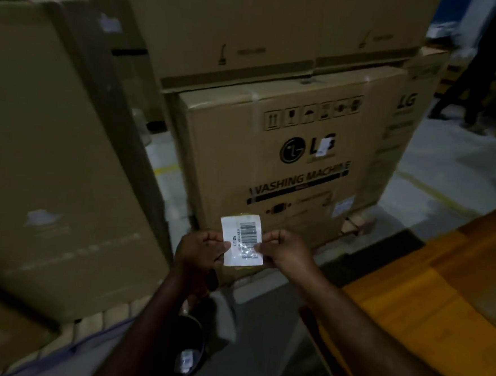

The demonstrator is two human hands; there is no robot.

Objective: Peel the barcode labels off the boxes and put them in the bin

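Stacked cardboard cartons fill a dim warehouse aisle, with an LG washing machine box [271,174] straight ahead on the grey floor [447,172]. Both hands hold a white barcode label [243,240] in the air before that box's lower edge. The left hand [201,249] pinches its left edge and the right hand [283,249] its right edge, fingers curled. A second sticker [324,146] sits over the LG logo. Beside the left forearm stands a dark bin [201,337] with a discarded label [187,361] inside.
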